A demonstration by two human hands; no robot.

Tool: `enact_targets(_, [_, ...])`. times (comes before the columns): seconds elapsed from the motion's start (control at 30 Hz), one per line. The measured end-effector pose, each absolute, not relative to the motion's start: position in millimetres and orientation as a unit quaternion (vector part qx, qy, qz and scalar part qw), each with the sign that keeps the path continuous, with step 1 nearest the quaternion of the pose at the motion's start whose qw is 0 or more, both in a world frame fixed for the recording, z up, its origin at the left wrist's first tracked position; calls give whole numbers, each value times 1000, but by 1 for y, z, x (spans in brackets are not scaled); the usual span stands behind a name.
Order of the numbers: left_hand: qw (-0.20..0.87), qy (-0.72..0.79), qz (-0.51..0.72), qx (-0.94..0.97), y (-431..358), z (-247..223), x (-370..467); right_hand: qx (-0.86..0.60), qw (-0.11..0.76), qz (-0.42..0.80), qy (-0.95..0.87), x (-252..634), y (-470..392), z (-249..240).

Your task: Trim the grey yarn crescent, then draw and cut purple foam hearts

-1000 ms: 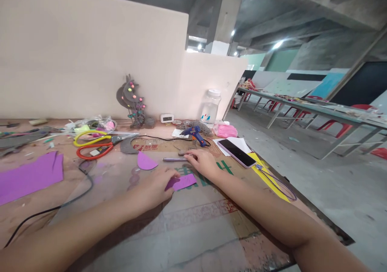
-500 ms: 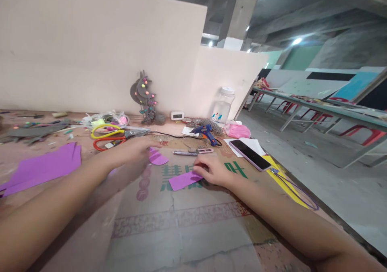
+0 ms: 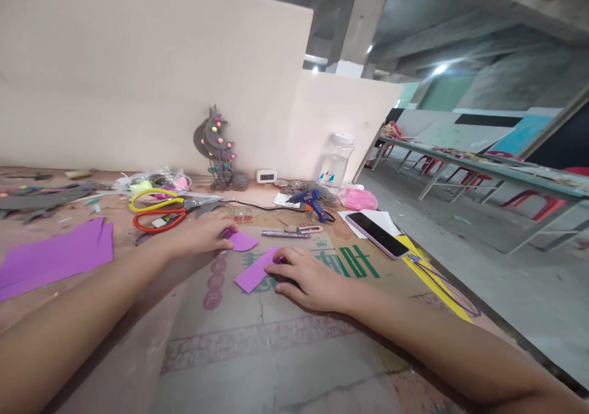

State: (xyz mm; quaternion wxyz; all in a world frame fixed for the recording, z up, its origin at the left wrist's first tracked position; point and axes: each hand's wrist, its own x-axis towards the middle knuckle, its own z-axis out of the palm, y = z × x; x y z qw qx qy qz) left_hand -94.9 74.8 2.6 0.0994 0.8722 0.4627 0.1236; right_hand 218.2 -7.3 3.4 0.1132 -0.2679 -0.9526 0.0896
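My left hand (image 3: pixel 209 233) reaches over the cardboard to a round-edged purple piece (image 3: pixel 243 241), thumb and fingertips apart at its left edge and covering part of it. A flat purple strip (image 3: pixel 254 273) lies slanted just nearer to me. Over its upper right end rests my right hand (image 3: pixel 315 279), fingers spread, fingertips touching the strip. Both purple pieces look like thin felt or foam sheet; I cannot tell which. Beyond the hands lie a silver pen-like tool (image 3: pixel 284 234) and small pink-handled snips (image 3: pixel 310 229).
Left are a larger purple sheet (image 3: pixel 59 254) and red-and-yellow-handled scissors (image 3: pixel 159 210). Behind stand a decorated grey moon ornament (image 3: pixel 216 147), a white timer (image 3: pixel 267 176) and a clear bottle (image 3: pixel 337 162). A blue glue gun (image 3: pixel 313 203) and a phone (image 3: pixel 377 235) lie to the right.
My right hand has opened from a pinch and spread over the strip, which has shifted left and turned more steeply. The left hand's thumb now shows by the round-edged piece.
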Motion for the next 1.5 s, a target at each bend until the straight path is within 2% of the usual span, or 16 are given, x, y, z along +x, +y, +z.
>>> enact_targets(0.23, [150,439,103,880,74,4,-86,-323,94,82,-938,220,-7,3])
enact_targets(0.43, [193,462,125,857,69,12,-76,-295,104,96,-945,220,-6,6])
enact_targets(0.73, [274,507,264,773,56,49,-66,-308,116,54,-943,189,3,-7])
enact_targets(0.93, [331,490,339,732,50,65,-69,-256,213,25,-943,194,22,6])
enact_targets(1.1, [318,515,417,678,54,80,-97,-328,342,1,-881,228,48,7])
enact_targets(1.33, [264,540,198,774,57,44,-71,-300,291,-35,-908,222,52,-13])
enact_targets(1.5, [80,658,128,738,68,42,-104,-319,278,-9,-906,221,52,-11])
